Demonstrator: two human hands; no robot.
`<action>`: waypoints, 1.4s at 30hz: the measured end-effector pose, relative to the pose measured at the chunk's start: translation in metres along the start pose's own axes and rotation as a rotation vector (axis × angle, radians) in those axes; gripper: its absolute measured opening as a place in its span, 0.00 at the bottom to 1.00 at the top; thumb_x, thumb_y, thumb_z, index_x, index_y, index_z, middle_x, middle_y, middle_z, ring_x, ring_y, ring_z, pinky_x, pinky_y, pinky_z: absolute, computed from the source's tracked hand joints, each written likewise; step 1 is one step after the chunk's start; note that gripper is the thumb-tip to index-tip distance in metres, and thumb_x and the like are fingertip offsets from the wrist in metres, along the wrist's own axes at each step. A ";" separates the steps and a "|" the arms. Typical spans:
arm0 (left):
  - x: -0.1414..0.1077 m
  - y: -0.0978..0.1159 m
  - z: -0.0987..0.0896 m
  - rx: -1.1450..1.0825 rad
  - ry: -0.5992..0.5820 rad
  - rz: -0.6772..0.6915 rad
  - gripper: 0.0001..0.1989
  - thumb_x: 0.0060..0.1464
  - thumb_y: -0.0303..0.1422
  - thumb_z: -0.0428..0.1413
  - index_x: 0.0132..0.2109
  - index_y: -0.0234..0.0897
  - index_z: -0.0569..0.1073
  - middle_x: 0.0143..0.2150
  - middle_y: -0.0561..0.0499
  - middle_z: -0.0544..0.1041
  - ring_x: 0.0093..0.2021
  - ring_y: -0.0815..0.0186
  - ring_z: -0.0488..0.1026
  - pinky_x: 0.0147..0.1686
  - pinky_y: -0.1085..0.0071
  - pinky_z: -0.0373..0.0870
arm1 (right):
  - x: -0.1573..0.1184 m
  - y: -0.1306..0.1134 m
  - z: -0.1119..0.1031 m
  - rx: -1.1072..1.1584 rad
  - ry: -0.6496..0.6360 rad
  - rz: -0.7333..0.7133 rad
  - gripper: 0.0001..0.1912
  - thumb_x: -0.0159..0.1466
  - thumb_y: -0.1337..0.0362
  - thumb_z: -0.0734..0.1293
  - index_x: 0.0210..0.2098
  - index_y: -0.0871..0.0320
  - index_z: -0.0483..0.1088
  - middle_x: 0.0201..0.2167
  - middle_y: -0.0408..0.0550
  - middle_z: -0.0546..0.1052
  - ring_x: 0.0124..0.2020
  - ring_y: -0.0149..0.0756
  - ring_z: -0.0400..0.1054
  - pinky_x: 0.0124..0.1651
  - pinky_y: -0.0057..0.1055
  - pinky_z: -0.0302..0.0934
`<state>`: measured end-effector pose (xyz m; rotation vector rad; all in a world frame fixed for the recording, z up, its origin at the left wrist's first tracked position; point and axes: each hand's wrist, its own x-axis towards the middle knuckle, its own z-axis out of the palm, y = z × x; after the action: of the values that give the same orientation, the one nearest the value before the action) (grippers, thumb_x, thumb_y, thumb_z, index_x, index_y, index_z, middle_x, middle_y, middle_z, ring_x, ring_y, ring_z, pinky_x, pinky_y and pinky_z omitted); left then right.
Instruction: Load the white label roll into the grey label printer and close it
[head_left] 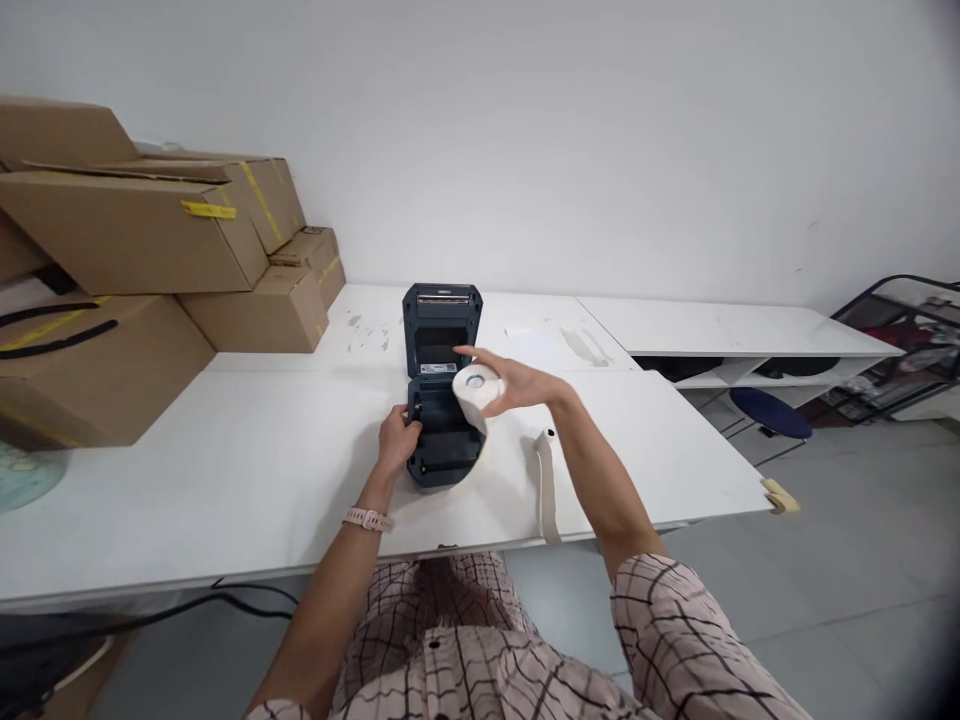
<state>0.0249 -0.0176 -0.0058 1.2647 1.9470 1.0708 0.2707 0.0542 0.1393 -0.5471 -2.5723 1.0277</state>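
A dark blue label printer (444,318) stands on the white table with its lid raised and its inside showing. My left hand (397,438) grips the left side wall of its base, fingers bent over the edge. Above the right part of the open base, my right hand (517,383) holds a white paper roll (471,388) tilted, with the core hole facing up. A loose strip from the roll curves down past the printer's right front corner. To the right lies a small roll (546,440) with a strip (548,495) running to the table's front edge.
Several cardboard boxes (127,235) are stacked on the left of the table (300,500). A lower white shelf unit (742,330) adjoins at the right, near a blue stool (771,411) and a black rack (892,330). Cables (225,598) hang below the front edge.
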 end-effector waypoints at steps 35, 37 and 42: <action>-0.003 -0.001 0.004 -0.181 0.041 -0.018 0.25 0.43 0.29 0.55 0.51 0.32 0.74 0.29 0.51 0.75 0.31 0.64 0.72 0.32 0.70 0.66 | -0.018 -0.021 0.029 0.001 0.012 0.049 0.21 0.64 0.59 0.69 0.55 0.57 0.68 0.50 0.53 0.76 0.50 0.41 0.70 0.51 0.36 0.62; -0.004 -0.001 0.004 -0.205 0.040 -0.027 0.25 0.42 0.29 0.55 0.51 0.32 0.74 0.28 0.52 0.75 0.31 0.64 0.72 0.32 0.71 0.67 | 0.026 -0.017 0.040 -0.309 -0.086 0.157 0.19 0.63 0.64 0.68 0.54 0.59 0.69 0.49 0.54 0.77 0.48 0.44 0.71 0.50 0.37 0.63; -0.003 -0.002 0.005 -0.258 0.033 -0.051 0.25 0.42 0.28 0.55 0.51 0.33 0.74 0.27 0.53 0.74 0.30 0.64 0.72 0.31 0.71 0.67 | 0.077 0.013 0.075 -0.609 -0.218 0.320 0.18 0.59 0.67 0.71 0.49 0.61 0.73 0.48 0.58 0.78 0.47 0.51 0.73 0.48 0.39 0.65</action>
<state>0.0290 -0.0197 -0.0100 1.0578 1.7857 1.2771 0.1746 0.0535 0.0896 -1.0740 -3.0594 0.3711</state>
